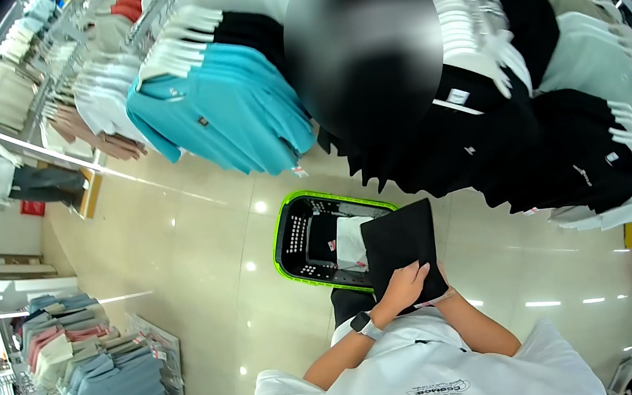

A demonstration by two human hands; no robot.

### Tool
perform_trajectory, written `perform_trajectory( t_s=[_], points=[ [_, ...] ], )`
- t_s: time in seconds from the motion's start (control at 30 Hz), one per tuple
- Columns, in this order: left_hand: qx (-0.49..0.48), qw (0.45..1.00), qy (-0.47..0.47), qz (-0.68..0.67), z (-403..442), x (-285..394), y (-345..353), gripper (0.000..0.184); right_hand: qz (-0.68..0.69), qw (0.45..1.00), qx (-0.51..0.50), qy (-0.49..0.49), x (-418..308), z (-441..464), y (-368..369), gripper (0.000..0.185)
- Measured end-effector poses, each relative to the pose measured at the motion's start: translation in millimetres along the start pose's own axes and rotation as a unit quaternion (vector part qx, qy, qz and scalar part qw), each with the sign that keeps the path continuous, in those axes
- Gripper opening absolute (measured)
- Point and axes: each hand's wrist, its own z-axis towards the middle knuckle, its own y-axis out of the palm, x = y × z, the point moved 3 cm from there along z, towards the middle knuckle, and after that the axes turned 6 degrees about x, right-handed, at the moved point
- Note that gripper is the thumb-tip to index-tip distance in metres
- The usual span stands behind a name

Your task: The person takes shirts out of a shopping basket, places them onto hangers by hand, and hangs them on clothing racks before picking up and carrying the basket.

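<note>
A folded black garment (401, 246), flat and roughly rectangular, is held up in front of my body. My left hand (403, 287), with a watch on its wrist, presses its fingers against the near face of the cloth. My right hand (447, 286) grips the lower right edge, most of its fingers hidden behind the garment. Just beyond, a black shopping basket (288, 231) with a bright green rim stands on the floor, partly covered by the garment. Inside it lie a folded white garment (350, 242) and a dark one (322, 238).
A rack of turquoise shirts (223, 109) stands ahead to the left, and black shirts (480, 134) hang ahead to the right. Pale green shirts (590, 46) hang farther right. Another clothes rack (119, 390) is at the lower left. The tiled floor (199, 241) is shiny.
</note>
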Motion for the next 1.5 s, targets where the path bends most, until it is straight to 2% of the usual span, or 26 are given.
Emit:
perform_trajectory(
  t_s=[0.1, 0.2, 0.27, 0.33, 0.4, 0.43, 0.47, 0.5, 0.53, 0.57, 0.6, 0.67, 0.7, 0.73, 0.8, 0.9, 1.0, 1.03, 1.07, 1.13, 1.17, 1.2, 1.27, 1.37, 1.43, 1.5],
  points=[
    [0.016, 0.999, 0.009, -0.035, -1, 24, 44, 0.039, 0.022, 0.993, -0.066, -0.090, -32, -26, -10, 0.047],
    [-0.009, 0.994, 0.015, -0.108, -6, 55, 87, 0.038, 0.058, 0.996, -0.057, -0.036, -77, -79, -33, 0.048],
    [-0.027, 0.990, 0.027, -0.136, -11, 96, 101, 0.029, 0.069, 0.994, -0.037, -0.082, -110, -126, -25, 0.044],
    [-0.038, 0.991, -0.022, -0.130, -15, 105, 114, 0.022, 0.112, 0.987, -0.033, -0.107, -138, -145, -76, 0.040],
    [0.024, 0.981, -0.066, -0.180, -17, 122, 116, 0.027, 0.129, 0.971, -0.133, -0.150, -176, -182, -92, 0.033],
    [0.098, 0.970, -0.068, -0.213, -19, 136, 118, 0.022, 0.143, 0.951, -0.208, -0.176, -190, -184, -124, 0.031],
    [0.113, 0.961, -0.046, -0.247, -18, 149, 118, 0.016, 0.150, 0.926, -0.282, -0.202, -205, -195, -149, 0.030],
    [0.152, 0.952, -0.022, -0.263, -17, 129, 119, 0.018, 0.157, 0.935, -0.190, -0.255, -219, -216, -158, 0.029],
    [0.159, 0.944, -0.007, -0.290, -12, 149, 123, 0.017, 0.165, 0.934, -0.099, -0.301, -231, -241, -147, 0.027],
    [0.082, 0.959, 0.048, -0.267, 2, 99, 115, 0.017, 0.172, 0.925, -0.008, -0.340, -240, -259, -140, 0.026],
    [0.169, 0.940, -0.005, -0.297, 1, 112, 128, 0.016, 0.146, 0.909, 0.011, -0.390, -246, -272, -138, 0.025],
    [0.103, 0.935, -0.081, -0.329, 12, 98, 137, 0.017, 0.092, 0.872, 0.049, -0.478, -257, -289, -140, 0.024],
    [0.269, 0.899, -0.162, -0.306, 9, 107, 152, 0.017, 0.110, 0.884, 0.013, -0.454, -262, -291, -144, 0.025],
    [0.167, 0.935, -0.188, -0.249, 15, 112, 154, 0.021, 0.112, 0.886, 0.010, -0.449, -263, -294, -147, 0.025],
    [0.076, 0.958, -0.215, -0.176, 20, 110, 158, 0.023, 0.112, 0.889, 0.001, -0.445, -265, -298, -144, 0.025],
    [0.032, 0.966, -0.147, -0.210, 29, 114, 172, 0.026, 0.150, 0.894, 0.019, -0.422, -268, -295, -142, 0.024],
    [-0.041, 0.940, -0.191, -0.279, 37, 117, 180, 0.022, 0.111, 0.877, -0.017, -0.467, -274, -296, -139, 0.022],
    [-0.025, 0.944, -0.223, -0.241, 34, 140, 184, 0.022, 0.058, 0.850, -0.066, -0.520, -276, -294, -143, 0.022],
    [-0.068, 0.948, -0.220, -0.220, 37, 148, 188, 0.030, 0.041, 0.848, -0.057, -0.525, -275, -292, -150, 0.021],
    [-0.175, 0.970, -0.114, -0.127, 44, 163, 193, 0.043, 0.008, 0.846, -0.042, -0.531, -277, -298, -150, 0.021],
    [-0.188, 0.975, -0.068, -0.097, 42, 172, 195, 0.054, -0.007, 0.843, -0.043, -0.536, -278, -298, -148, 0.021],
    [-0.185, 0.982, -0.005, -0.045, 42, 182, 195, 0.048, -0.014, 0.841, -0.043, -0.539, -280, -299, -146, 0.021],
    [-0.235, 0.972, -0.007, -0.013, 48, 167, 195, 0.033, -0.018, 0.840, -0.047, -0.540, -281, -299, -139, 0.021],
    [-0.139, 0.990, -0.009, -0.018, 53, 158, 184, 0.014, -0.017, 0.845, -0.049, -0.532, -278, -297, -129, 0.021],
    [0.028, 0.973, -0.094, -0.210, 54, 155, 172, 0.020, -0.004, 0.859, -0.048, -0.509, -273, -296, -122, 0.021],
    [0.075, 0.934, -0.110, -0.332, 54, 159, 155, 0.018, 0.016, 0.876, -0.047, -0.480, -270, -292, -115, 0.021]
  ],
)
